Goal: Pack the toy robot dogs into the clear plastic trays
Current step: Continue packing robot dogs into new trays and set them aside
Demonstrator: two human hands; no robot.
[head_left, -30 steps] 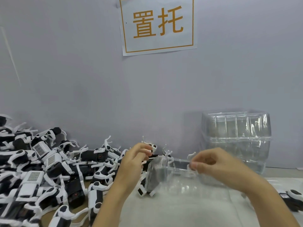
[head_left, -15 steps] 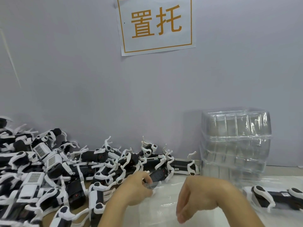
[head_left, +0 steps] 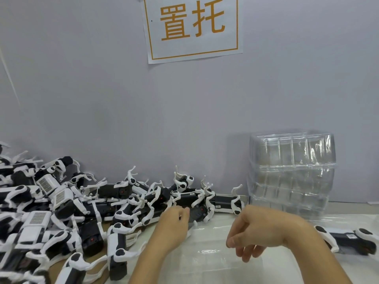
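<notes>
Since half a second ago, both hands have moved only a little: the left hand has reached further into the edge of the pile of toy robot dogs, and the right hand hangs over the clear film on the table, slightly higher than before.

The left fingers are curled at one black dog body at the near edge of the pile; I cannot tell if they already grasp it. The right fingers hang loosely bent and hold nothing.

I judge the dogs to be light, hard plastic, with thin white legs that stick out and hook into each other, so they may snag or bend. The block-shaped black body looks the safest place to hold, not a leg.

The stack of clear plastic trays stands at the right against the wall. They look thin, slippery and easy to dent, so better taken at the rim.

Count: the dogs in the pile are too tangled to count, surely several tens. One dog lies alone at the right. The stacked trays cannot be counted exactly. One paper sign is on the wall.
</notes>
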